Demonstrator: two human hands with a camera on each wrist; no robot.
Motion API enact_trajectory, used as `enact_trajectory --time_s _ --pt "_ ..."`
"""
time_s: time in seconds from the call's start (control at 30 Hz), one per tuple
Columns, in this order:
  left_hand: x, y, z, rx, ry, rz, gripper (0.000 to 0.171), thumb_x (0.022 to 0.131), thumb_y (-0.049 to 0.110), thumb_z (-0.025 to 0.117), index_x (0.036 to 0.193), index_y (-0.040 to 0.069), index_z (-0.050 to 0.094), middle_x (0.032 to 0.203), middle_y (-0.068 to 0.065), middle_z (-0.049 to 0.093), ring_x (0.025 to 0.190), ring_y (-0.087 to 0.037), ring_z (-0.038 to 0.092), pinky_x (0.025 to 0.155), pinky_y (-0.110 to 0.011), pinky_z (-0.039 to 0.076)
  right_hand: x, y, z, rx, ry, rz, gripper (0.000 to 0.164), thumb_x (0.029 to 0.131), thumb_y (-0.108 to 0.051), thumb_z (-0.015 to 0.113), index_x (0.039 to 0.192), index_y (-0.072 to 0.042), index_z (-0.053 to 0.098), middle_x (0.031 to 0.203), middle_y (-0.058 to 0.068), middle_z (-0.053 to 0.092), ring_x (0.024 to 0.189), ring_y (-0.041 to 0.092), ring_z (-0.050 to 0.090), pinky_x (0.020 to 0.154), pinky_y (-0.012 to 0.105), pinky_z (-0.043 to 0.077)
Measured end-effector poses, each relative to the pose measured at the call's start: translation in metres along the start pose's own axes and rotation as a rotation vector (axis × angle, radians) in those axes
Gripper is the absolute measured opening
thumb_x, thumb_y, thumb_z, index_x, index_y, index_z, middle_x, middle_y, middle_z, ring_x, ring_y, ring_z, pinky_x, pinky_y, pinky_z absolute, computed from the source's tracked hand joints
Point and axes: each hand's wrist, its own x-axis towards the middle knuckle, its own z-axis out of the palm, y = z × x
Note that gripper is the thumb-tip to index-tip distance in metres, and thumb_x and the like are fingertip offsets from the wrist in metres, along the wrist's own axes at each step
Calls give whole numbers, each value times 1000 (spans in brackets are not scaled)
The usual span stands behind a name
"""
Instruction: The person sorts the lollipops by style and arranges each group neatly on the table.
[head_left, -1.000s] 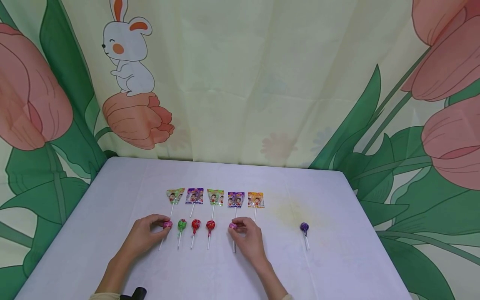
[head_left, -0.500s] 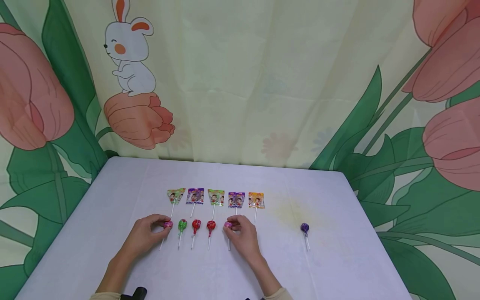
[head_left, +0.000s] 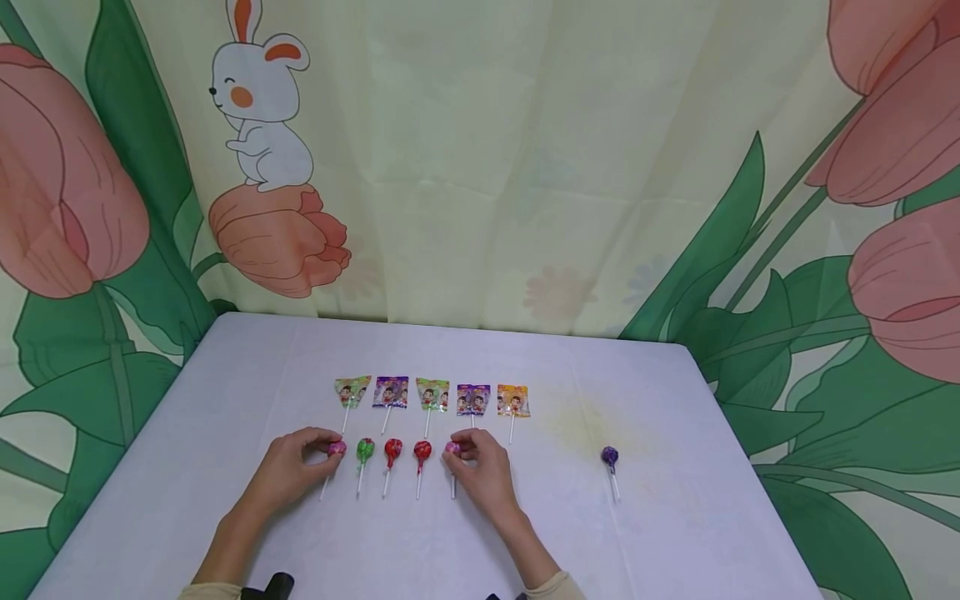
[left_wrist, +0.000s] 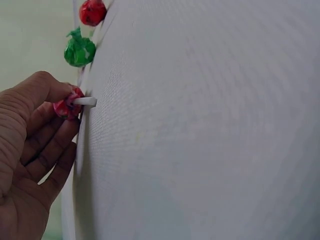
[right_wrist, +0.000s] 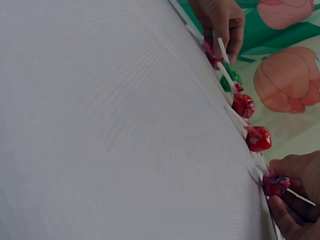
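Observation:
My left hand [head_left: 295,467] pinches the head of a pink lollipop [head_left: 337,448] at the left end of the near row; in the left wrist view its white stick points out past the thumb. My right hand [head_left: 486,471] pinches another pink lollipop [right_wrist: 276,184] at the row's right end, its stick lying toward me. Between the hands lie a green lollipop [head_left: 365,450] and two red lollipops, the left one [head_left: 393,450] and the right one [head_left: 422,451], heads away from me and sticks toward me.
Behind this row lies a second row of flat-bagged lollipops: green [head_left: 352,390], purple [head_left: 391,392], green [head_left: 432,394], purple [head_left: 473,399] and orange [head_left: 513,400]. A purple lollipop [head_left: 610,456] lies apart on the right of the white-covered table [head_left: 675,533]. A printed curtain [head_left: 480,167] hangs behind.
My right hand has slid left with its pink lollipop, closer to the right red one. My left hand has kept its place on the other pink lollipop.

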Motion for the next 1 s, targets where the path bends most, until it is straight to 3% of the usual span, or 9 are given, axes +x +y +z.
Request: enact_trajectory --time_s 0.7,1.0 --pt "-1 2 0 7 11 14 28 85 11 81 112 5 75 98 -1 74 102 -27 68 98 -54 55 -6 2 -5 -4 46 33 30 86 -22 83 110 -8 72 101 2 69 89 17 67 81 26 59" --pt "-2 4 0 6 13 -2 28 86 11 80 113 4 74 100 -3 74 101 -27 68 98 -54 54 -15 4 -17 -14 96 -36 30 85 -19 84 108 -6 72 103 7 72 89 22 69 81 30 60"
